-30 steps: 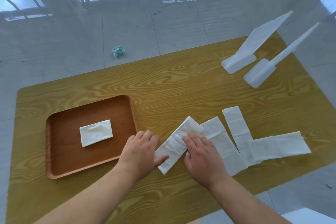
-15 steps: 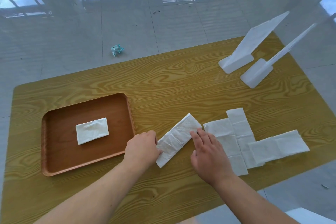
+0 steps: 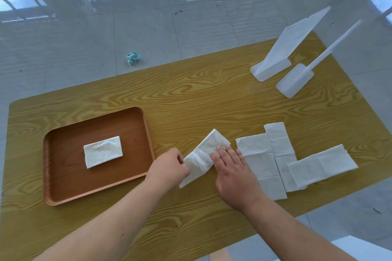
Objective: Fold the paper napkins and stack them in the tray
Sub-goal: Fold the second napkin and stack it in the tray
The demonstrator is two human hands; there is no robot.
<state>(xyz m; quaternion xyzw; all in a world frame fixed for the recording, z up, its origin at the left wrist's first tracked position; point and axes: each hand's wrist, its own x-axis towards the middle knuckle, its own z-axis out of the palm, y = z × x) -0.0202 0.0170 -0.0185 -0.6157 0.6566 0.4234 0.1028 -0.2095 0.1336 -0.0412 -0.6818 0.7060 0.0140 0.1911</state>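
A long white napkin (image 3: 204, 154) lies slantwise on the table (image 3: 191, 99), just right of the tray (image 3: 51, 176), its near end lifted. The left hand (image 3: 168, 168) pinches that near end between thumb and curled fingers. The right hand (image 3: 234, 172) lies flat with fingers spread, its fingertips (image 3: 220, 151) pressing the napkin's middle down.

Just right of the hands, 3 more unfolded napkins (image 3: 280, 154) lie overlapping on the wood. Inside the brown tray, 1 folded napkin (image 3: 103, 151) rests near the centre, clear of the rim.

The table is yellow-brown with bold wood grain and rounded corners. At its far right stand 2 white plastic stands (image 3: 282, 63), each a flat base with a tilted upright panel. Beyond the table is a glossy pale tiled floor that mirrors barred windows, with a crumpled teal wrapper (image 3: 133, 57) lying on it.
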